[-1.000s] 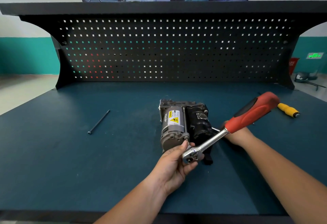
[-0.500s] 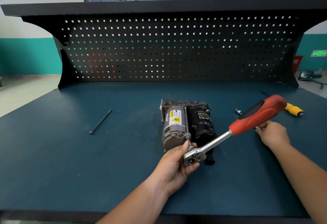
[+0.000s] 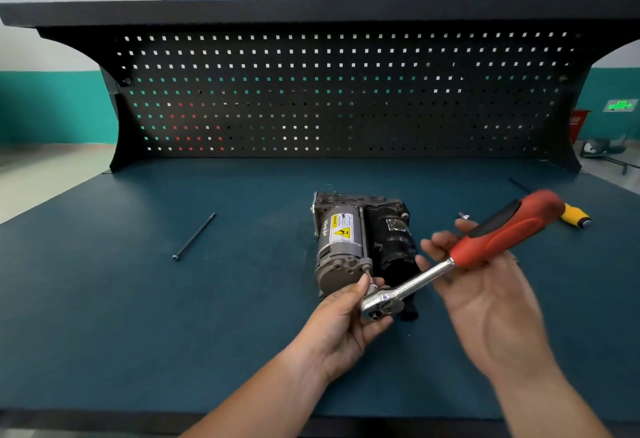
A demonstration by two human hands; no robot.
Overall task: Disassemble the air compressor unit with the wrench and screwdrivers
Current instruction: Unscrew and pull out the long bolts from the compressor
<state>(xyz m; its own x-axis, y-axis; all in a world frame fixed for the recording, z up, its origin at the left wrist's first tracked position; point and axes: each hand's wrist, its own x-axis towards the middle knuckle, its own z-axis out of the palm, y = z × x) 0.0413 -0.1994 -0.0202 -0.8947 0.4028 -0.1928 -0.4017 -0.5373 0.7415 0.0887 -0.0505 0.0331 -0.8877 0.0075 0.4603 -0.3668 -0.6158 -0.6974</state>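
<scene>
1. One view only, the head cam. One long bolt (image 3: 194, 236) lies loose on the bench mat (image 3: 138, 299), at 9 o'clock from the air compressor unit (image 3: 360, 243) and well apart. We read that as one through-bolt already out.
2. A thin dark rod (image 3: 517, 184) sits at 2 o'clock near the back of the mat. It may be a second bolt, but it is too small for us to tell.
3. The unit lies mid-bench with the grey motor can and black housing joined side by side. We see no cover or part off it. We judge it early in the job, with most fasteners left.
4. The yellow-handled screwdriver (image 3: 575, 216) lies at 3 o'clock from the unit, beyond the wrench handle, and no hand is on it.
5. The left hand (image 3: 346, 323) wraps the chrome head of the ratchet wrench (image 3: 450, 264). Its fingers curl under, and the thumb tip is up by a bolt head at the end cap's near-right corner.
6. The right hand (image 3: 485, 295) is palm up with fingers spread and loose, under the point where the chrome shaft meets the red handle. It is blurred and grips nothing we can see. We cannot tell if it touches the handle.
7. The unit is at 12 o'clock from the left hand, just beside the thumb. The wrench head sits at the unit's 5 o'clock, and the handle runs off toward 2 o'clock.
8. The thumb hides whether the socket is seated on that corner bolt. Seating it looks like the step in hand.
</scene>
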